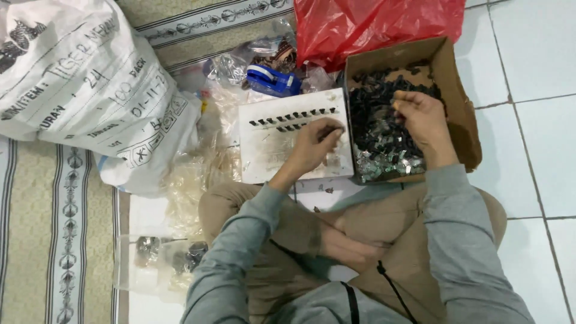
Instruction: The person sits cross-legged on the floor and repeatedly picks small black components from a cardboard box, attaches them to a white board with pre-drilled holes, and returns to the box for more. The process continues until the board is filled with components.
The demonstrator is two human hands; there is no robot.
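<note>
Pinching a small black piece [333, 133] over white board [264, 157], left hand [312, 146].

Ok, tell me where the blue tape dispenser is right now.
In the head view, the blue tape dispenser lies on the floor just beyond the white board, upper centre, left of the cardboard box and below the red plastic bag.

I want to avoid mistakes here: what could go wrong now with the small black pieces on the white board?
The left hand rests on the white board beside the rows of small black pieces; a nudge could knock them out of line. The right hand picks over the cardboard box, so pieces might drop onto the floor tiles.
</note>
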